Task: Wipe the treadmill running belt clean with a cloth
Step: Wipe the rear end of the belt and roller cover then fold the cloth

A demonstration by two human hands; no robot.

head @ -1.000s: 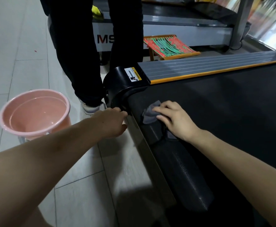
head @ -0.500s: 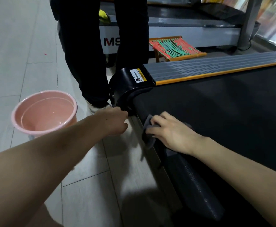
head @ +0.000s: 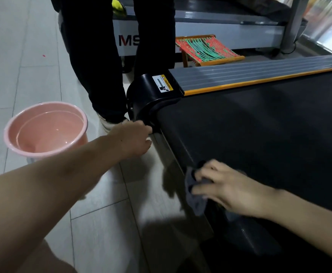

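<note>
The black running belt (head: 259,131) fills the right half of the view, bordered by an orange strip and a grey side rail (head: 250,70). My right hand (head: 226,188) presses a grey cloth (head: 195,198) flat against the belt's rounded rear edge; part of the cloth hangs over the edge, the rest is hidden under my fingers. My left hand (head: 133,139) rests with curled fingers against the black rear end cap (head: 151,99) at the belt's corner; whether it grips the cap is not visible.
A pink basin (head: 45,129) holding some water stands on the tiled floor to the left. A person in dark trousers (head: 102,62) stands just behind the end cap. A small woven stool (head: 206,49) and a second treadmill (head: 220,30) lie beyond.
My right hand has slid the cloth along the belt's rear edge towards me, away from the end cap. My left hand has stayed at the end cap.
</note>
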